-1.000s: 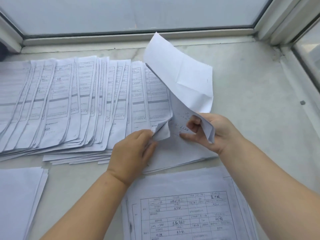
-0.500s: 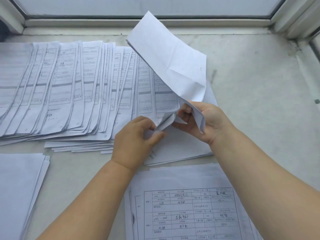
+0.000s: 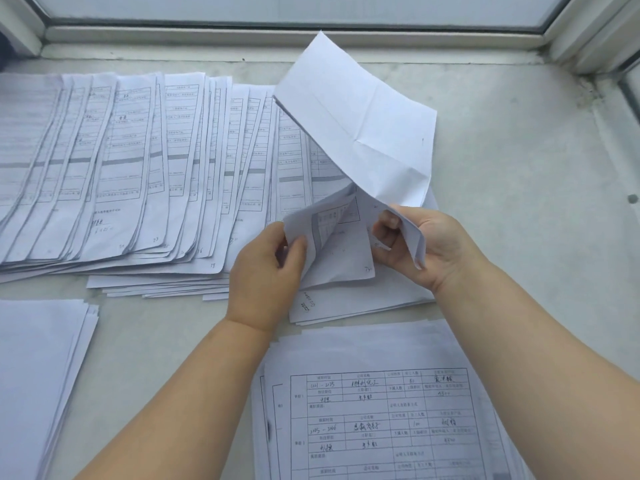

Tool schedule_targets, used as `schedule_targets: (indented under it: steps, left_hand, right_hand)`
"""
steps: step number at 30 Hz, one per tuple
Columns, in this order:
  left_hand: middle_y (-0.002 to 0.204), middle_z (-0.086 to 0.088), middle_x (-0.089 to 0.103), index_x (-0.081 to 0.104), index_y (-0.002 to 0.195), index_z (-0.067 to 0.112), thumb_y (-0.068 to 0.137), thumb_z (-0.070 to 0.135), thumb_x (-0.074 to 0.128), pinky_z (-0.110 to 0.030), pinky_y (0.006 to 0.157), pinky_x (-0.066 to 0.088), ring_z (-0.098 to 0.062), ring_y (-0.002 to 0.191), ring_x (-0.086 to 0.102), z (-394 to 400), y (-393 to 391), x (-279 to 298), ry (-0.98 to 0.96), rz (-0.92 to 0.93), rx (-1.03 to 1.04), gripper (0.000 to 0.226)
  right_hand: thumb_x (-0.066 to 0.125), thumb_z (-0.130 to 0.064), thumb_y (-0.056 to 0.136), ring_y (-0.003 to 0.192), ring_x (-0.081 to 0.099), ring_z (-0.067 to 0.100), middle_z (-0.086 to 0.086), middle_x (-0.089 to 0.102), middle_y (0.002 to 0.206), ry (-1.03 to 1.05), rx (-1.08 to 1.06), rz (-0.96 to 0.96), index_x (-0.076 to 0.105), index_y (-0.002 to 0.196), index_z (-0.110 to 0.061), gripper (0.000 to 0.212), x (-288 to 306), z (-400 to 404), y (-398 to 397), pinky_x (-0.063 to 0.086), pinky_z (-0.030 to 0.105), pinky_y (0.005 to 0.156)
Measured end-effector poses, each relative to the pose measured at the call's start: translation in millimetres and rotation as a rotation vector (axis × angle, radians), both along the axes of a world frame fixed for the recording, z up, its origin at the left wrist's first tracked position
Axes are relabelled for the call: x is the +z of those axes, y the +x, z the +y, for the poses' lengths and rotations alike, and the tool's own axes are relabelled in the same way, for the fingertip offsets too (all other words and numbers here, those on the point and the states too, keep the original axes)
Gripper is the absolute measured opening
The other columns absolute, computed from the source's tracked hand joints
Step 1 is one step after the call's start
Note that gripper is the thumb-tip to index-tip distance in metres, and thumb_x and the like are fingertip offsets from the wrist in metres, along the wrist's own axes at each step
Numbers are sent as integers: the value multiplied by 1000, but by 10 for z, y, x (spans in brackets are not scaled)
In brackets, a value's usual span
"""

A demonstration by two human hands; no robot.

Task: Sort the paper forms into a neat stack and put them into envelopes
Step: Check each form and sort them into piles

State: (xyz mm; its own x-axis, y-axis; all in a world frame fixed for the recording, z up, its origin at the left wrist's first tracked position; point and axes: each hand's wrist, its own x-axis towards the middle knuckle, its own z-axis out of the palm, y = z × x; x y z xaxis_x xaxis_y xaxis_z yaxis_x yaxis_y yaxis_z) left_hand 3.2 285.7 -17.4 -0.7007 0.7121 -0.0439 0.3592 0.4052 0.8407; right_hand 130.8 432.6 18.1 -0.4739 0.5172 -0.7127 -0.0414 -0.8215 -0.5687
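Many printed forms lie fanned in an overlapping row across the pale ledge. At the row's right end my right hand grips the near edge of a creased white sheet, which stands lifted with its blank back toward me. My left hand pinches the curled corner of the form below and peels it up off the small pile under it. A neat stack of forms with handwritten entries lies near me at bottom right. No envelope is in view.
A stack of blank-side-up sheets lies at the near left. The white window frame runs along the back and continues down the right side. Bare ledge shows to the right of the papers.
My left hand has lifted the corner of the lower form higher, so its printed side shows. My right hand still holds the raised sheet, which now leans more to the right.
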Motion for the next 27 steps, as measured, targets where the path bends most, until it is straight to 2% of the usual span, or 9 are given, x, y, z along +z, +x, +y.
schedule_targets:
  steps: [3,7,10,12,15,19,21,25,27]
  left_hand:
    - [76,-2,63,47,95,25,84,36,49,-44,65,50,-23,72,58,4,52,-7,24,-16,37,15]
    - [101,17,59,46,120,30,80,44,58,-27,75,44,-5,89,53,-51,140,-28,-12,171,-90,44]
    - [131,0,52,44,134,17,74,48,55,-26,98,37,-17,121,46,-41,213,-77,-93,406,-278,68]
    - [131,-11,55,52,131,9,77,35,43,-36,95,46,-29,120,52,-25,214,-114,-139,528,-300,61]
    - [114,-7,66,63,118,8,83,19,37,-25,81,45,-24,102,59,-37,171,-127,-6,267,-89,45]
    - [77,1,63,61,85,17,99,20,44,-25,68,47,-6,64,60,-63,2,24,257,-408,669,22]
    - [71,11,64,59,80,21,97,20,47,-21,64,50,-1,63,62,-86,-50,129,432,-672,953,21]
    - [66,12,51,48,73,21,96,30,49,-20,61,48,0,56,52,-116,8,229,401,-607,1021,24]
    - [81,14,59,55,88,23,96,30,47,-20,77,51,2,72,59,-115,40,262,419,-425,914,14]
  right_hand:
    - [42,-2,97,46,55,16,1,48,51,-20,-35,13,58,85,-8,21,-23,5,56,46,53,92]
    - [41,-1,97,46,56,15,1,50,49,-21,-12,34,58,87,-8,20,1,-3,37,47,49,87]
    - [41,-1,97,45,56,13,0,54,49,9,13,68,58,85,-8,22,62,-26,-48,47,46,81]
    - [42,-1,97,51,61,14,1,63,58,91,26,74,60,87,-9,22,112,-50,-111,52,44,77]
    - [44,-2,98,77,70,14,-3,73,85,350,46,-42,61,99,-18,23,155,-17,-66,58,34,76]
    - [45,-7,99,87,69,13,-7,73,94,446,65,-156,63,103,-23,24,205,102,179,55,32,85]
    - [46,-7,99,92,68,14,-5,72,100,450,101,-187,62,110,-20,23,208,139,286,53,31,88]
    - [46,-8,99,97,67,19,1,70,108,437,230,-278,61,113,-18,23,152,170,355,53,34,89]
    - [46,-7,99,93,68,20,2,71,103,429,314,-329,62,103,-21,22,100,171,324,54,36,86]
